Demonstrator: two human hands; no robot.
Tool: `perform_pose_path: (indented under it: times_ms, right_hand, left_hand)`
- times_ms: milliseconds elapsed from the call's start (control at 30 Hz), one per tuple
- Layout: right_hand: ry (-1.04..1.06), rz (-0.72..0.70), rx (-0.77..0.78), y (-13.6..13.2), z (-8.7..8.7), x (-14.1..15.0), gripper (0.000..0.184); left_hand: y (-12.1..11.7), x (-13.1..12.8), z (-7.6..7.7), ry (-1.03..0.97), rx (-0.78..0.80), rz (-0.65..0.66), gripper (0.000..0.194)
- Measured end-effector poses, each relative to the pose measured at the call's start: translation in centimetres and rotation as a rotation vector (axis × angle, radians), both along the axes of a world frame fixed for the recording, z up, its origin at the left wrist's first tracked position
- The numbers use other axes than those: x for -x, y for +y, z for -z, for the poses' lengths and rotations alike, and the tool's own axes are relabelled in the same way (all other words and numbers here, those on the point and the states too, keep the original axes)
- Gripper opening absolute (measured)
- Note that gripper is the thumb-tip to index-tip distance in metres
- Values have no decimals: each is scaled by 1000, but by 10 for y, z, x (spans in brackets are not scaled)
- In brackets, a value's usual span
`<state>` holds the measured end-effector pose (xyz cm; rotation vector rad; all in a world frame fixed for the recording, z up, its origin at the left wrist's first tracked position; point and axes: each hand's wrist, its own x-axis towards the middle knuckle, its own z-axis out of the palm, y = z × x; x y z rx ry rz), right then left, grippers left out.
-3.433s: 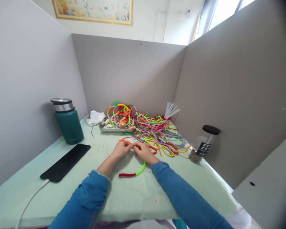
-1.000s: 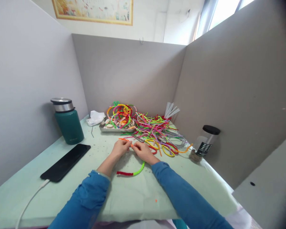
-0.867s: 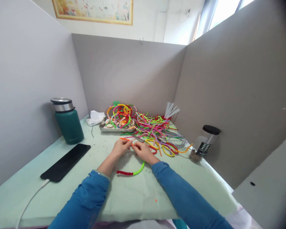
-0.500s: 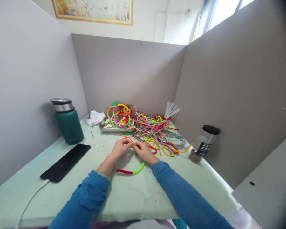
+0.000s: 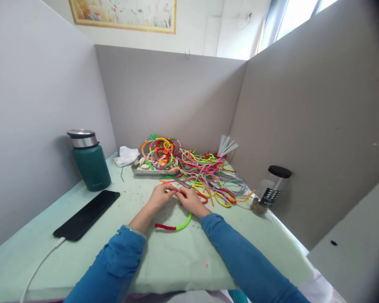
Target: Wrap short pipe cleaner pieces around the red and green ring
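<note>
My left hand [image 5: 161, 196] and my right hand [image 5: 188, 199] meet fingertip to fingertip over the middle of the table. Both are closed in a pinch on an orange pipe cleaner [image 5: 166, 182], whose free end sticks out behind my left fingers. The part between the fingertips is mostly hidden. Below my right hand curves a red and green pipe cleaner [image 5: 177, 228]; I cannot tell whether its upper end joins the held piece. Scissors [image 5: 183, 183] lie just behind my right hand, partly covered.
A metal tray [image 5: 154, 172] holds pipe-cleaner loops and shell-like pieces. Beside it spreads a heap of colourful pipe cleaners [image 5: 205, 166]. A green bottle [image 5: 91, 166] and a phone [image 5: 86, 215] with a cable are at left, a black-lidded jar [image 5: 271, 189] at right. Grey partitions [image 5: 173, 92] enclose the table.
The orange pipe cleaner's free end has shifted slightly left and down, and my left fingers have moved a little. All else looks unchanged.
</note>
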<state>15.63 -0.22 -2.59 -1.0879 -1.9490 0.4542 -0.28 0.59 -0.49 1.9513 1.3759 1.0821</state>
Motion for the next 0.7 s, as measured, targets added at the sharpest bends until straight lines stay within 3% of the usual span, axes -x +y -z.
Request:
perform_pose_path:
  times_ms: [433,700]
  right_hand:
    - [-16,21,8,-1,-2,0,20]
    - [-4,35,-1,0,0,1,16]
  left_hand:
    - [-6,-4,-7,132,-16,-42,25]
    - [-5,-2,-4,146,16,3,28]
